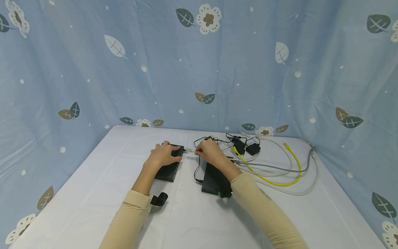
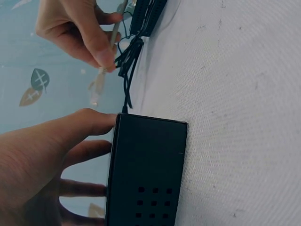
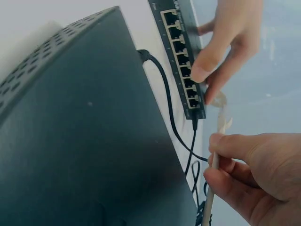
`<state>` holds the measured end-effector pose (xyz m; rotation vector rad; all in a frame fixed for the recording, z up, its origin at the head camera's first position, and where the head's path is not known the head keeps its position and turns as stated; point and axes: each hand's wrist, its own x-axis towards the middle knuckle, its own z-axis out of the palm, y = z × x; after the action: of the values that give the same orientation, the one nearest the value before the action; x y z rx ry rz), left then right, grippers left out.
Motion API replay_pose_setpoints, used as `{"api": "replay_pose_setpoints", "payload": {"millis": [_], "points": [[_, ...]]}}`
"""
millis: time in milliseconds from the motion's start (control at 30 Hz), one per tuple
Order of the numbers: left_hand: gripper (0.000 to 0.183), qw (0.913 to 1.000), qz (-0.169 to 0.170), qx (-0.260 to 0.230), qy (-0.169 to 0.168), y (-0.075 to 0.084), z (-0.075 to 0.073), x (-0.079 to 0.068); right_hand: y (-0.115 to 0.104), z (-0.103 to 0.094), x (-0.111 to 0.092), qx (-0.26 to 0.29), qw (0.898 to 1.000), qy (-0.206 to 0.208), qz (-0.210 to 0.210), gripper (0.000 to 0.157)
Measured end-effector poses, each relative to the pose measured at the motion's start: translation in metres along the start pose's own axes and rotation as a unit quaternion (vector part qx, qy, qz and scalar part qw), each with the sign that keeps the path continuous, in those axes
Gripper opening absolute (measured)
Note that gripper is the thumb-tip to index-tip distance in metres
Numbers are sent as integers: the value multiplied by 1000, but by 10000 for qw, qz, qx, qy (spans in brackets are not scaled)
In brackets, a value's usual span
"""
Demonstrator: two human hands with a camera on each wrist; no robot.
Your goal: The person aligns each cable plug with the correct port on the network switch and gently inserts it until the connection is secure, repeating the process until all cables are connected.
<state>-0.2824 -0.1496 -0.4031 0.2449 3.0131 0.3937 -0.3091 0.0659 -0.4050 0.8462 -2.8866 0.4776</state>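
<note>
A black network switch (image 1: pixel 169 172) lies on the table, its row of ports (image 3: pixel 181 59) facing right. My left hand (image 1: pixel 162 155) holds it from above, with the thumb over the port side and fingers across the top. My right hand (image 1: pixel 209 150) pinches a whitish network cable (image 3: pixel 209 202) just behind its clear plug (image 2: pixel 97 89). That plug points at the switch's far right corner, close to my left hand; in the left wrist view a gap shows between them. A thin black power lead (image 3: pixel 193 141) runs from the switch. Below my right forearm sits a larger black box-shaped device (image 1: pixel 214 177).
Several cables trail right from the larger device, among them a yellow one (image 1: pixel 298 173) and a grey one (image 1: pixel 273 167). Black power adapters (image 1: pixel 253 149) lie behind amid tangled thin leads. A leaf-patterned blue curtain (image 1: pixel 174 69) surrounds the white table (image 1: pixel 93 193).
</note>
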Motion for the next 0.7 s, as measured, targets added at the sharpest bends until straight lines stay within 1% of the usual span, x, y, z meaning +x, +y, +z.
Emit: {"api": "replay_pose_setpoints", "payload": {"millis": [133, 333, 533, 700], "points": [[59, 10000, 10, 26, -75, -2, 1, 1, -5, 3, 0, 13, 9999, -169, 26, 14], [59, 9998, 36, 126, -125, -3, 0, 2, -11, 6, 3, -49, 9997, -236, -59, 14], [59, 9998, 54, 63, -207, -4, -1, 1, -12, 8, 3, 94, 9994, -291, 133, 14], [57, 9997, 108, 36, -212, -3, -2, 1, -11, 8, 4, 215, 9993, -245, 180, 13]]}}
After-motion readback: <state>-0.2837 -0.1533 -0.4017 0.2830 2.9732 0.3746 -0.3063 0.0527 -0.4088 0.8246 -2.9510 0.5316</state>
